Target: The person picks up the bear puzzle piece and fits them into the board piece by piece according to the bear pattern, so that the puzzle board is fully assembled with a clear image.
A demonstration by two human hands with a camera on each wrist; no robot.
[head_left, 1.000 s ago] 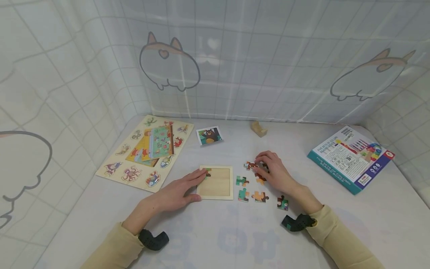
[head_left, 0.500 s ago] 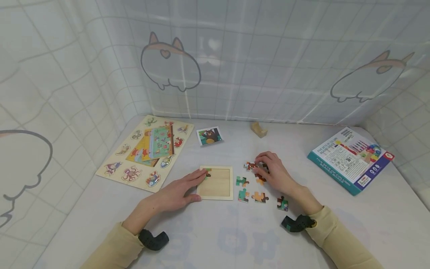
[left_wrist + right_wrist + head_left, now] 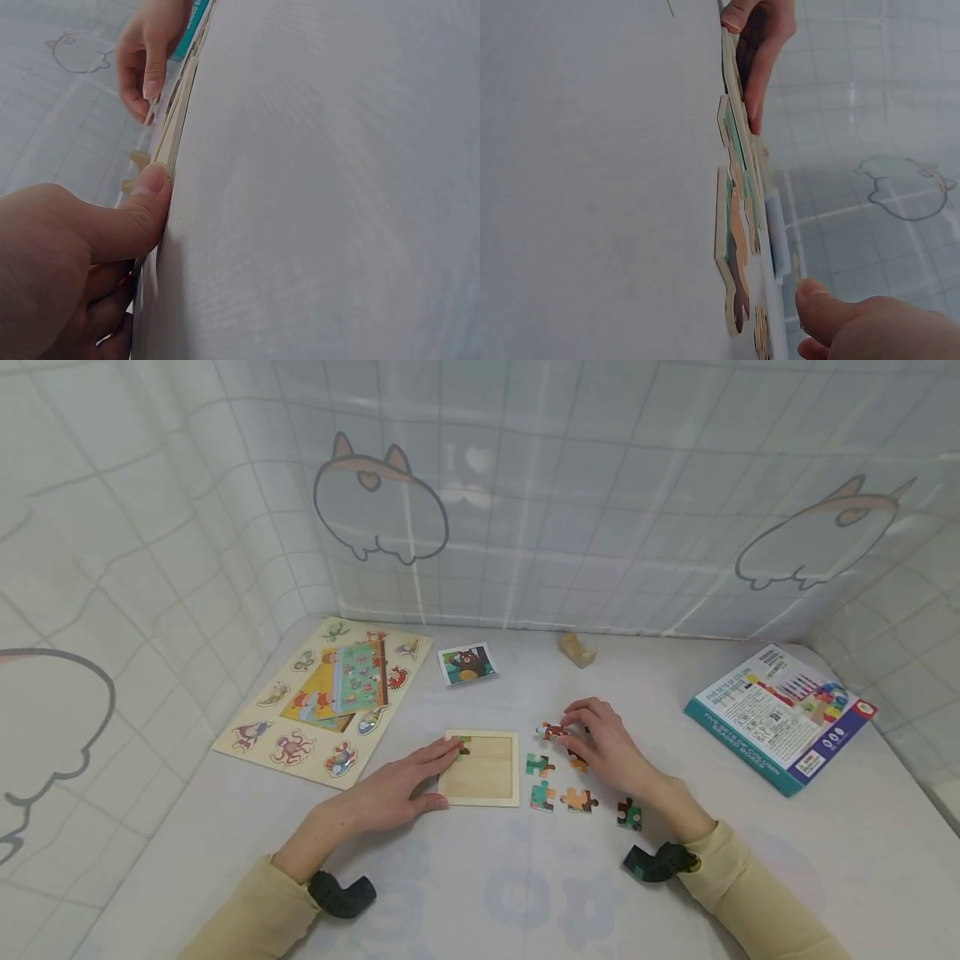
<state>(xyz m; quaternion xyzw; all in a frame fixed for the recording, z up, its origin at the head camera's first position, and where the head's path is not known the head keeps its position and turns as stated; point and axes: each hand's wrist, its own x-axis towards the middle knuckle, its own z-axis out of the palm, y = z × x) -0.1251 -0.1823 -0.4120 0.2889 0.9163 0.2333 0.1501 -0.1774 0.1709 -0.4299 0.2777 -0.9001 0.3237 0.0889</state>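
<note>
Pinching a puzzle piece (image 3: 551,732): right hand (image 3: 611,747), apart from the tray's edge (image 3: 516,768)

Count: two hands, left hand (image 3: 397,789) and right hand (image 3: 609,747); one wooden tray (image 3: 516,768); four loose puzzle pieces (image 3: 580,800) fully visible, one pinched piece (image 3: 552,732), others partly hidden, total uncertain. One bear card (image 3: 468,665), one tan block (image 3: 572,647), one box (image 3: 780,714), one board (image 3: 317,770), two picture panels (image 3: 360,677), ten animal figures (image 3: 292,747).

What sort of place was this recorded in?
Probably a small indoor booth for tabletop activities: grid-patterned sheeting hangs behind and along both sides of a white table bearing a wooden puzzle tray and loose jigsaw pieces.
</note>
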